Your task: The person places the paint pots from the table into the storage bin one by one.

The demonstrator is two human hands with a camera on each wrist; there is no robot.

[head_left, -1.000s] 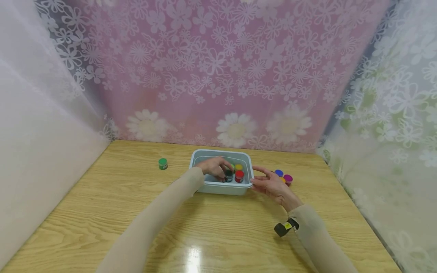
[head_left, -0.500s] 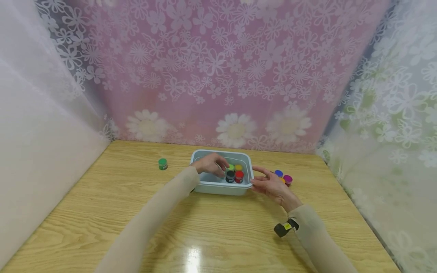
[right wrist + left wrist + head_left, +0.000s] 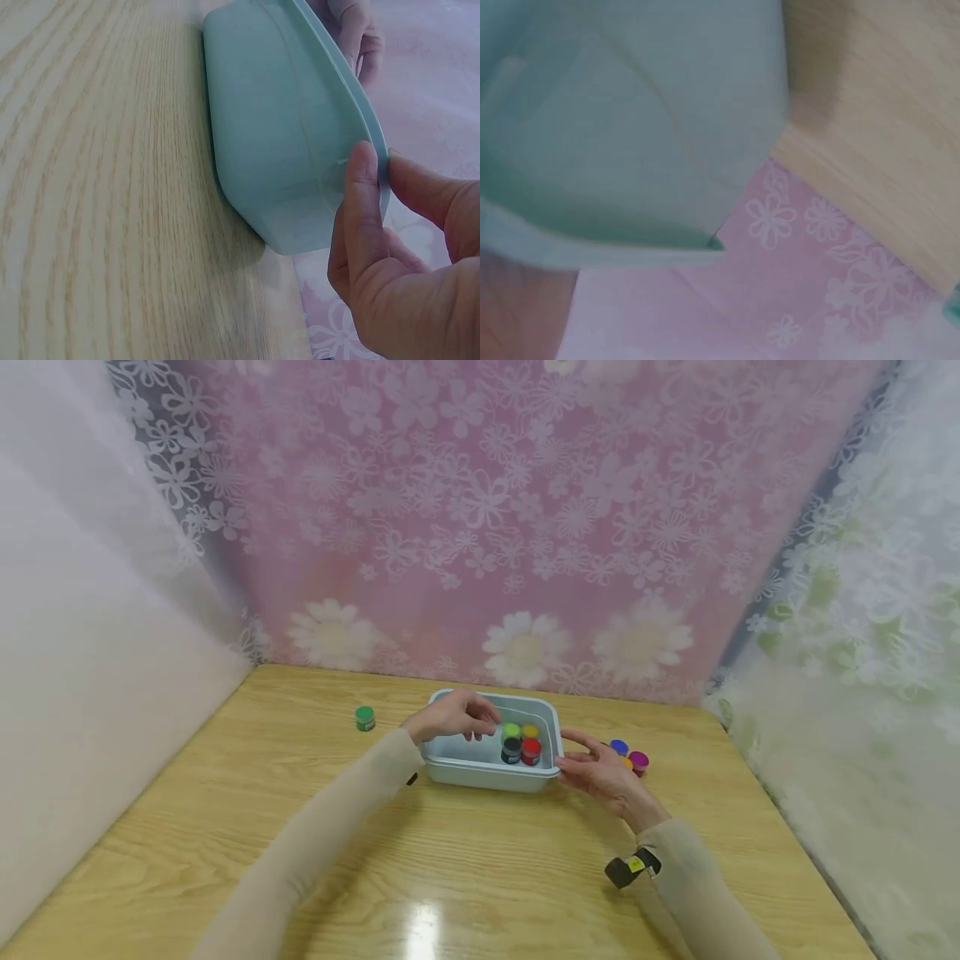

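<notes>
Head view — left hand, loosely bent and empty, hangs over the pale tub; right hand pinches its rim.

On the table, the tub has four jars in its right half, a lone jar off left and a cluster of jars off right.

The head view looks forward and down across the worktop, while both wrist views, tilted and much nearer, face outer walls of the tub, which all three share.
</notes>
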